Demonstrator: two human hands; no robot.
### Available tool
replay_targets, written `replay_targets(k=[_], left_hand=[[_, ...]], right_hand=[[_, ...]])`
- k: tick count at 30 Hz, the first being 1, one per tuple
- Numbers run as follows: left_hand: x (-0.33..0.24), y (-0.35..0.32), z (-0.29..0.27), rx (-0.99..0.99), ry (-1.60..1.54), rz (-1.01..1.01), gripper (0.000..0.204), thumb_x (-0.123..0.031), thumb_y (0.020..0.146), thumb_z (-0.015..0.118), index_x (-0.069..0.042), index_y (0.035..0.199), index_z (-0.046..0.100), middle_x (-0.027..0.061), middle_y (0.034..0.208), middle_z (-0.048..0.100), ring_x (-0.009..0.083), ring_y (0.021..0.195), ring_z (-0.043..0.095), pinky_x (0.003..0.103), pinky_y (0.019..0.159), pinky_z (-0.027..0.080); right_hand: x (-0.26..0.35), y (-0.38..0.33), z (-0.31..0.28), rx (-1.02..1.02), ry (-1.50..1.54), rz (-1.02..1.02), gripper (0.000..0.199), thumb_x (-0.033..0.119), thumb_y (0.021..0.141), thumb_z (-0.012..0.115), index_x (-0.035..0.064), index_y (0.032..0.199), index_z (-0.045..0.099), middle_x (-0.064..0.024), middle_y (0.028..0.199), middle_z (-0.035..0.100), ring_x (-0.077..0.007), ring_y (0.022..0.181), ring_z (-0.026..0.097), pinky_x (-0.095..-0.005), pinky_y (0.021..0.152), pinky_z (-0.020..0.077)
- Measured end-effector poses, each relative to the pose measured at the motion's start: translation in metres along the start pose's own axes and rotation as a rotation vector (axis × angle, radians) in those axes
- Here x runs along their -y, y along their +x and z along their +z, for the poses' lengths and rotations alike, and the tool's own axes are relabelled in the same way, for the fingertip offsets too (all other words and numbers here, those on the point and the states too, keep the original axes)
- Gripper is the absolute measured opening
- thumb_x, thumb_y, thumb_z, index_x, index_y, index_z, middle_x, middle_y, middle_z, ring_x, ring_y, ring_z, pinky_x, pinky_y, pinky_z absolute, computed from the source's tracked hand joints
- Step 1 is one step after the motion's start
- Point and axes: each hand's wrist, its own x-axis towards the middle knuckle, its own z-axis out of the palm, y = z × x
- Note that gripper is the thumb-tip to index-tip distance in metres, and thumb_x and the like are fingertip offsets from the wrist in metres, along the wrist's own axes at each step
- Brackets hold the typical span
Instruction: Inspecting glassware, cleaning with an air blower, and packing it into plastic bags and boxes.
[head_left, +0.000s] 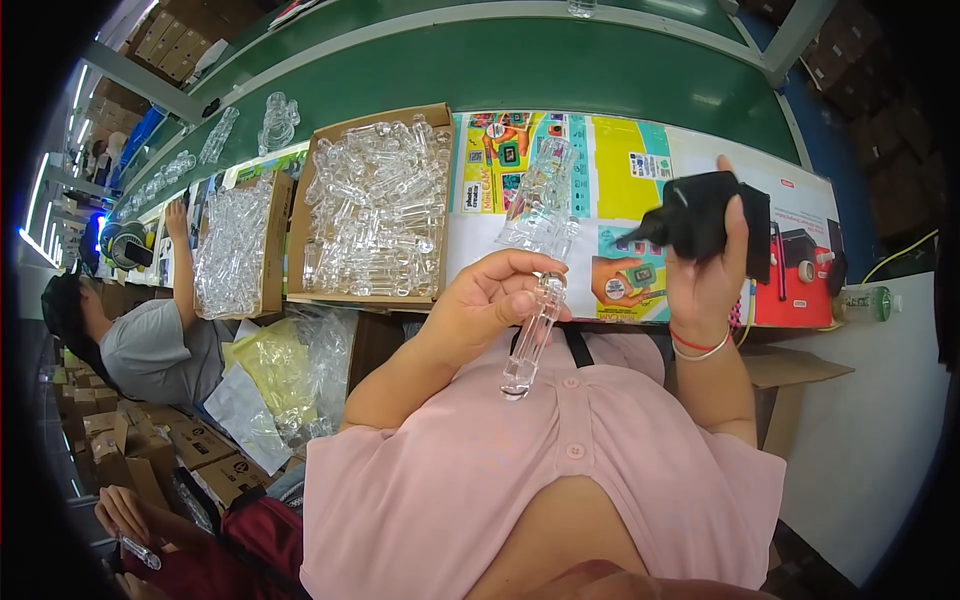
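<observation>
My left hand (487,300) is closed around the upper end of a clear, faceted tube-like piece (530,352), which hangs tilted in front of my chest. In my right hand (706,290) is a black handheld tool (698,212) with a blocky body and a narrow tip pointing left; it is raised above the table, apart from the clear piece. I cannot make out the tool's exact kind. Just beyond my left hand, several similar clear pieces (548,190) lie on the printed sheets.
A cardboard box (448,205) full of clear pieces stands left of the sheets, with another filled box (277,240) beyond it. A co-worker's arm (180,265) reaches there; another person's hand (122,512) is lower left. At right lie a red printed sheet (806,290) and a green bottle (868,303).
</observation>
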Motion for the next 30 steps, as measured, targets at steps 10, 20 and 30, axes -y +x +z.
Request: replay_targets(k=[10, 20, 30], left_hand=[[0.015, 0.020, -0.015, -0.069, -0.064, 0.064, 0.036, -0.019, 0.088, 0.052, -0.003, 0.120, 0.043, 0.0156, 0.100, 0.058, 0.0156, 0.079, 0.057, 0.029, 0.073, 0.046], [0.025, 0.028, -0.019, -0.220, -0.139, 0.091, 0.026, -0.019, 0.087, 0.053, -0.004, 0.108, 0.048, 0.0116, 0.101, 0.058, 0.0141, 0.083, 0.056, 0.029, 0.079, 0.044], [0.030, 0.032, -0.018, -0.295, -0.273, 0.057, 0.021, -0.019, 0.086, 0.056, -0.006, 0.100, 0.049, 0.0064, 0.086, 0.058, 0.0154, 0.080, 0.056, 0.028, 0.075, 0.046]], right_hand=[[-0.007, 0.035, -0.102, 0.028, 0.549, 0.184, 0.026, 0.005, 0.084, 0.053, -0.0043, 0.108, 0.051, -0.0195, 0.105, 0.056, -0.0280, 0.101, 0.056, -0.0386, 0.091, 0.0458], [-0.019, 0.109, -0.172, -0.194, -1.335, -0.420, 0.030, 0.014, 0.069, 0.073, 0.0029, 0.094, 0.059, -0.0054, 0.085, 0.065, -0.0150, 0.078, 0.061, -0.0282, 0.073, 0.0465], [-0.007, 0.095, -0.173, -0.041, -0.949, -0.767, 0.052, 0.013, 0.082, 0.060, 0.0002, 0.123, 0.030, -0.0145, 0.123, 0.041, -0.0223, 0.107, 0.046, -0.0336, 0.092, 0.0378]])
